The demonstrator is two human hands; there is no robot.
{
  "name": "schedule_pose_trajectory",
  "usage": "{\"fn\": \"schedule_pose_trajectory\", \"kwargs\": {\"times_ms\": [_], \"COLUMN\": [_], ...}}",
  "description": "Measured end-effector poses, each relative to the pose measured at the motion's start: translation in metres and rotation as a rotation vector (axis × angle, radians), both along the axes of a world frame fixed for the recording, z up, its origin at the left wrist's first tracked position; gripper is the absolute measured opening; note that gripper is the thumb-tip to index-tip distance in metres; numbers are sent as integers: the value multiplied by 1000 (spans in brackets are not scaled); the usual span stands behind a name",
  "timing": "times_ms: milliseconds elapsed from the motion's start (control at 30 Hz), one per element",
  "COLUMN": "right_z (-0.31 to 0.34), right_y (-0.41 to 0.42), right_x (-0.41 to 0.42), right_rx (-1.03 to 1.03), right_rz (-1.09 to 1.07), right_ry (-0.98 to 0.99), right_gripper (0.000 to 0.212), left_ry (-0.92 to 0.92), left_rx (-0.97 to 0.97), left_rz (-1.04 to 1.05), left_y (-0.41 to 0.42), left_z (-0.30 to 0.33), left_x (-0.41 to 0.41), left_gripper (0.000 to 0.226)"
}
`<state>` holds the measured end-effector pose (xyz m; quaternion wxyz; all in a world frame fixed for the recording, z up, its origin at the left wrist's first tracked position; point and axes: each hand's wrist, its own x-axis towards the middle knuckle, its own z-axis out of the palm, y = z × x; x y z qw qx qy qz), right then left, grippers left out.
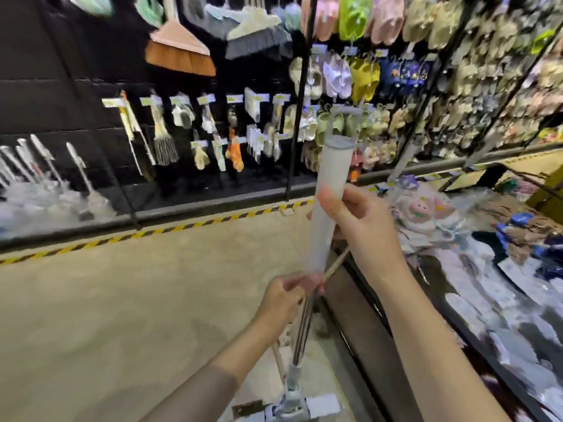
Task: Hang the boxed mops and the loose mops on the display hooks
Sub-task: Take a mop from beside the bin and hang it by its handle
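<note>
Mop (pixel 330 190) stood near upright in front of you, over the floor (pixel 122 300) of the aisle, its pale translucent sleeve covering the upper handle and a grey hanging loop at the top. Your right hand (pixel 356 220) gripped the sleeved handle about midway, thumb across the near side and fingers wrapped behind. Your left hand (pixel 285 295) was closed on the lower end of the sleeve, where the bare metal shaft came out; thumb and fingers pinched it there. The shaft ran down to the mop head (pixel 300 405), which sat low at the bottom edge of the view, just above or on the floor; contact could not be told. A thin tan stick crossed behind the shaft between your two hands; what it belonged to was unclear.

Yellow-and-black striped tape (pixel 182 228) ran along the far edge of the floor, at the foot of the black display wall (pixel 45 95). Brooms (pixel 179 53) hung high on that wall, brushes and small cleaning tools lower, and more mops leaned at its left end. Slippers (pixel 362 76) filled the racks to the right. A low bin (pixel 380 345) with packaged goods stood at your right side.
</note>
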<state>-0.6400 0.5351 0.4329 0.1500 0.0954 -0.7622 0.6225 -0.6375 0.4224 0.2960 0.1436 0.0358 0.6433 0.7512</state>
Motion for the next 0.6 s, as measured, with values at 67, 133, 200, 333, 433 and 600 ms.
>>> {"fn": "schedule_pose_trajectory", "kwargs": {"times_ms": [67, 133, 200, 333, 433, 600], "right_z": [7, 10, 6, -4, -4, 5], "right_y": [-40, -81, -120, -216, -285, -384], "right_x": [-11, -20, -27, -38, -45, -60], "right_rx": [4, -6, -8, -82, -113, -121], "right_rz": [101, 194, 269, 360, 384, 453], "right_ry": [-9, -38, -80, -92, -40, 39], "right_gripper": [51, 58, 55, 27, 24, 29], "left_ry": [50, 84, 86, 79, 63, 54], "left_rx": [1, 3, 4, -40, -55, -84], "left_rz": [89, 176, 250, 333, 391, 472], "left_y": [-40, -82, -122, -214, -279, -375], "left_z": [12, 22, 30, 34, 36, 47], "left_x": [0, 0, -2, -4, -6, -13], "left_gripper": [21, 20, 23, 23, 37, 38]}}
